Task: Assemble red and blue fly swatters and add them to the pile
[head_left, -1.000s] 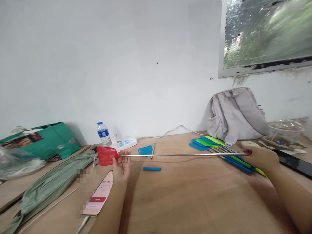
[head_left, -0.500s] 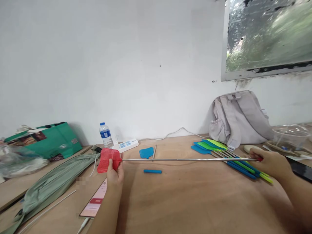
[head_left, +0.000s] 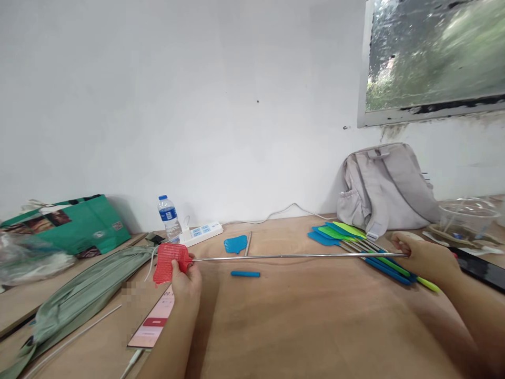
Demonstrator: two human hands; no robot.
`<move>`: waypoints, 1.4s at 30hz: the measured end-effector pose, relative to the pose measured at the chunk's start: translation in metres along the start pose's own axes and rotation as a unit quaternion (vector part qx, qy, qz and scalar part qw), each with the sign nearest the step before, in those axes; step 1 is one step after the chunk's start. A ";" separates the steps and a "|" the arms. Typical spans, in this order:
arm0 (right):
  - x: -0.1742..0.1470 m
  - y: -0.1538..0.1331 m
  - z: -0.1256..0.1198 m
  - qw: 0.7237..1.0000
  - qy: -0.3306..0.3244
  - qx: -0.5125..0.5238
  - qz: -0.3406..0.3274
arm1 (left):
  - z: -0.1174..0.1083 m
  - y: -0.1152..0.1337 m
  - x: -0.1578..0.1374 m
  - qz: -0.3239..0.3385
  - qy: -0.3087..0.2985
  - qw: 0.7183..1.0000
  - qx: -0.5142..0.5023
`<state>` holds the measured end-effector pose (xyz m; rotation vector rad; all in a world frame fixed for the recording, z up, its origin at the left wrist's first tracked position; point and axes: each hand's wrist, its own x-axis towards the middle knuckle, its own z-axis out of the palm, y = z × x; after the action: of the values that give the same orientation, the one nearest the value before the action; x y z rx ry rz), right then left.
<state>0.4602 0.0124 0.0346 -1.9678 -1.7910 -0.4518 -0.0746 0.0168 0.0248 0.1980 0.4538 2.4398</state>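
Observation:
A red fly swatter (head_left: 171, 262) with a long metal rod is stretched level above the table between my two hands. My left hand (head_left: 186, 281) is closed around the base of its mesh head, thumb on top. At the other end of the rod, my right hand (head_left: 430, 260) grips it with the fingers wrapped round. A bit of red shows behind that hand. Beneath the rod, near my right hand, lies a pile of blue and green fly swatters (head_left: 335, 232). A blue swatter head (head_left: 235, 243), a short metal rod (head_left: 248, 243) and a blue handle (head_left: 245, 273) lie apart mid-table.
A phone (head_left: 152, 321) with a cable lies by my left forearm. Behind it stand a water bottle (head_left: 169, 218) and a power strip (head_left: 201, 233). A green bag (head_left: 90, 226) is at left; a grey backpack (head_left: 389, 189) and clear plastic bowl (head_left: 469, 216) are at right.
My right hand has shifted along the swatter onto the metal rod, and red now shows behind the hand instead of at its fingertips. My left hand keeps its hold; the view has tilted slightly.

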 end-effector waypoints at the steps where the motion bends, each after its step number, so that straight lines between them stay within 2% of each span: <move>1: 0.000 -0.002 -0.005 1.000 -0.020 -0.003 -0.002 | 0.001 0.002 0.000 0.002 0.002 1.000 -0.001; 3: 0.000 -0.003 -0.013 0.999 -0.052 -0.012 -0.004 | 0.002 0.005 0.000 0.004 0.010 1.000 -0.002; 7: -0.001 -0.010 -0.017 0.997 -0.071 -0.033 -0.012 | 0.009 0.000 -0.011 -0.007 0.013 1.000 0.002; 10: -0.004 -0.028 -0.013 0.993 -0.084 -0.020 -0.079 | 0.019 -0.013 -0.028 -0.050 -0.019 0.999 0.012; 12: -0.006 -0.042 -0.011 0.992 -0.081 -0.008 -0.099 | 0.024 -0.020 -0.038 -0.081 -0.060 0.995 0.005; 15: -0.009 -0.053 -0.010 0.992 -0.073 0.002 -0.101 | 0.026 -0.024 -0.046 -0.089 -0.043 0.995 0.000; 19: -0.010 -0.058 -0.008 0.992 -0.086 -0.007 -0.093 | 0.015 -0.028 -0.050 -0.106 -0.003 0.994 0.010; 23: -0.015 -0.077 -0.004 0.991 -0.087 -0.006 -0.106 | 0.008 -0.047 -0.065 -0.150 -0.054 0.986 0.038; 27: -0.021 -0.098 -0.001 0.989 -0.083 0.003 -0.118 | 0.003 -0.062 -0.079 -0.157 -0.038 0.985 0.063; 32: -0.024 -0.104 0.000 0.991 -0.082 -0.005 -0.106 | -0.003 -0.063 -0.078 -0.131 -0.034 0.988 0.079; 37: -0.023 -0.102 0.001 0.992 -0.077 -0.043 -0.092 | 0.003 -0.060 -0.083 -0.149 -0.021 0.988 0.045; 42: -0.025 -0.107 -0.001 0.992 -0.086 -0.016 -0.093 | 0.013 -0.057 -0.091 -0.176 0.001 0.984 0.037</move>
<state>0.3511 -0.0022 0.0334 -1.9204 -2.0973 -0.3805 0.0320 0.0060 0.0130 0.1340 0.5319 2.0800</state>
